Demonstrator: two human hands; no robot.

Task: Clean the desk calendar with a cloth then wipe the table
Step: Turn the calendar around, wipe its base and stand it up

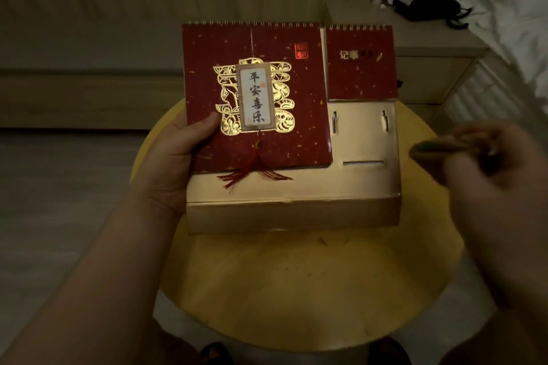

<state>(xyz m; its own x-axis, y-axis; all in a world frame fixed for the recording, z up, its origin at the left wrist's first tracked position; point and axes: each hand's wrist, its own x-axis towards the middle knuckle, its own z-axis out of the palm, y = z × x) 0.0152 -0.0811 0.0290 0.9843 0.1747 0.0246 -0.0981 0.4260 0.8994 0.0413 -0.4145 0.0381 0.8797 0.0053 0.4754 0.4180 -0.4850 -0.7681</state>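
Observation:
A red desk calendar (267, 92) with gold ornament, a red tassel and spiral binding stands on a gold card base (293, 213). A smaller red notepad (361, 68) is fixed beside it on the right. My left hand (175, 163) grips the calendar's left edge, thumb on the red cover. The calendar is above a round yellow table (296, 284). My right hand (486, 175), blurred, hovers right of the base with fingers curled round a small dark thing (430, 148), perhaps the cloth.
A wooden bedside cabinet (415, 47) stands behind the table with a black object (430, 7) and a white card on top. White bedding (510, 9) fills the upper right corner. Pale floor lies to the left, and a wooden wall panel runs behind.

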